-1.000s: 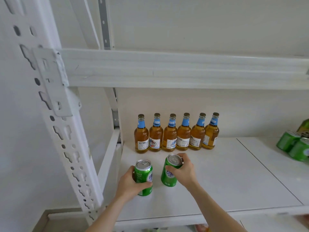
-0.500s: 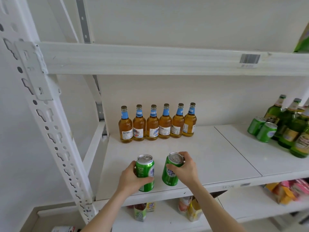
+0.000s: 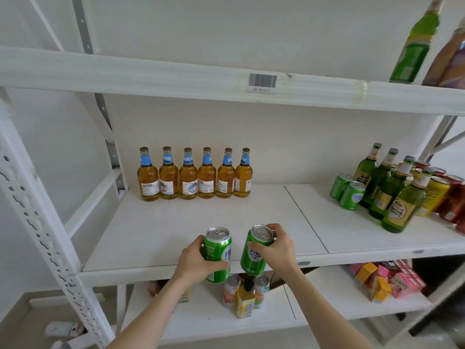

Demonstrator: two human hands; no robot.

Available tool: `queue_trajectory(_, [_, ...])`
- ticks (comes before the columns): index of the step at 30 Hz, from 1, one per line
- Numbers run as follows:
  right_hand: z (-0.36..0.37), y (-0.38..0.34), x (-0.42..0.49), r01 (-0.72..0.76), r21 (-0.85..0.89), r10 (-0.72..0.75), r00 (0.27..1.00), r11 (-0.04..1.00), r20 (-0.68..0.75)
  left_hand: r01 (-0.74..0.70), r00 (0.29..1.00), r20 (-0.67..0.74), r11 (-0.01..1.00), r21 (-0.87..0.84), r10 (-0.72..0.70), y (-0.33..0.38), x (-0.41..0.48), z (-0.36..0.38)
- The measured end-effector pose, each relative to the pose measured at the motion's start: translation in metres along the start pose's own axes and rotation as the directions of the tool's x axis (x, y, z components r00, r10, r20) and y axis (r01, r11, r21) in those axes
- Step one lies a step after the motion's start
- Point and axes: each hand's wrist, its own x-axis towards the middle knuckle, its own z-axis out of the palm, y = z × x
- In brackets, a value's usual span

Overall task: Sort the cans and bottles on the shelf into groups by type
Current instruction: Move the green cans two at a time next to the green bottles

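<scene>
Now both hands (image 3: 198,260) hold 2 green cans (image 3: 254,250) farther off the shelf (image 3: 151,235).

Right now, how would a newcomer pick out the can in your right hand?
Find the middle shelf with six amber bottles along its back wall. At its front edge two hands hold green cans side by side. Mine is the green can in the right hand, tilted, while the left-hand can stands straighter.

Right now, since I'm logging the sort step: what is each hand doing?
Left hand: closed around a green can.
Right hand: closed around the other green can, which is tilted.
</scene>
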Motion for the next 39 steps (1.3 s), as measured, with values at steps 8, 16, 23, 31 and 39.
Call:
queue_trajectory(8, [-0.074,0.038,0.006,-0.02,0.006,0.021,0.999,1.0,-0.044,-0.01,0.999,0.044,1.0,0.015,0.01,0.04,0.004,0.068])
queue_trajectory(16, [-0.123,0.071,0.049,-0.045,0.053,0.051,0.994,0.998,-0.102,-0.035,0.994,0.101,0.999,0.035,0.031,0.074,0.051,0.124])
queue_trajectory(23, [-0.169,0.103,0.096,-0.059,0.062,0.066,0.99,0.996,-0.128,-0.066,0.988,0.14,0.996,0.058,0.057,0.106,0.101,0.177])
queue_trajectory(31, [-0.24,0.143,0.129,-0.074,0.082,0.084,0.988,0.994,-0.129,-0.074,0.984,0.171,0.994,0.081,0.059,0.149,0.121,0.254])
queue_trajectory(39, [-0.326,0.179,0.15,-0.026,0.04,0.03,0.995,0.999,-0.093,0.0,0.994,0.106,1.0,0.021,-0.002,0.184,0.108,0.344])
